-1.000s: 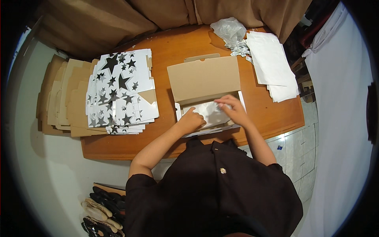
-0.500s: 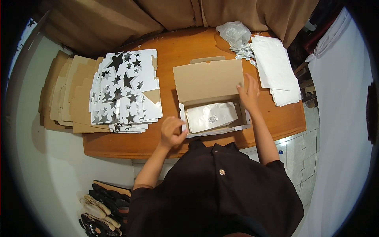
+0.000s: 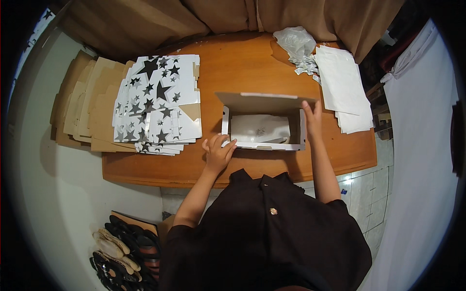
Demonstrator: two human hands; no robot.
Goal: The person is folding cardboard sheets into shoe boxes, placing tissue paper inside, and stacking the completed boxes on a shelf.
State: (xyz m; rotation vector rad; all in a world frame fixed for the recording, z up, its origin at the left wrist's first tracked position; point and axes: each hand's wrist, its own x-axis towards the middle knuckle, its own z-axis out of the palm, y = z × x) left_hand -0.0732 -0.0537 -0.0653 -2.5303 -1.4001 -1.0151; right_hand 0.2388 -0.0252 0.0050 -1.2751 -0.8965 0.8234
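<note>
In front of me stands a cardboard box (image 3: pixel 246 145), white outside and brown inside. Its hinged lid (image 3: pixel 264 103) is tilted up at the far side, partly lowered over the box. A white paper packet (image 3: pixel 259 128) lies within, with a small dark printed mark on it. At the near left corner, the fingers of my left hand (image 3: pixel 218 151) are curled over the box's front wall. My right hand (image 3: pixel 312 119) grips the right edge of the lid, its thumb on the inner side and the other fingers partly hidden behind it.
To the left lie a stack of white cardboard sheets with black and grey stars (image 3: pixel 158 104) and several flat brown cardboard pieces (image 3: pixel 104 104). Back right are a clear plastic bag (image 3: pixel 295 42), small silvery packets (image 3: pixel 306 65) and white paper sheets (image 3: pixel 340 82). Shoes (image 3: pixel 119 247) sit below the table (image 3: pixel 145 169).
The box lid has swung from lying back to partly lowered. My left hand has closed onto the front left corner, and my right hand has taken hold of the lid's edge.
</note>
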